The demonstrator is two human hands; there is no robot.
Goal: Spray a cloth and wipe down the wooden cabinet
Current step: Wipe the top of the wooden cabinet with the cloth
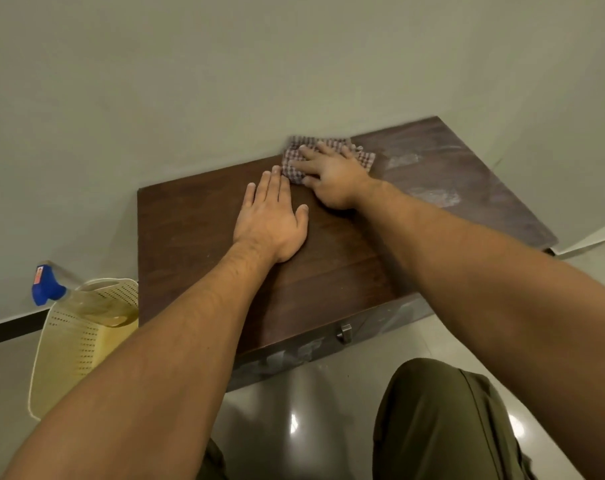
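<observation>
A low dark wooden cabinet (197, 237) stands against the wall, its top facing me. A checked cloth (295, 152) lies flat near the top's back edge. My right hand (332, 174) presses down on the cloth with fingers spread. My left hand (273, 220) rests flat on the bare wood just left of it, fingers together, holding nothing. The right part of the top shows dusty, pale smears (432, 197). A spray bottle (48, 289) with a blue trigger head and yellowish liquid lies in a basket to the cabinet's left.
A cream perforated plastic basket (72, 348) stands on the floor beside the cabinet's left side. A metal handle (344, 332) sticks out of the cabinet front. My knee in olive trousers (439, 420) is over the glossy tiled floor. The wall closes in behind and right.
</observation>
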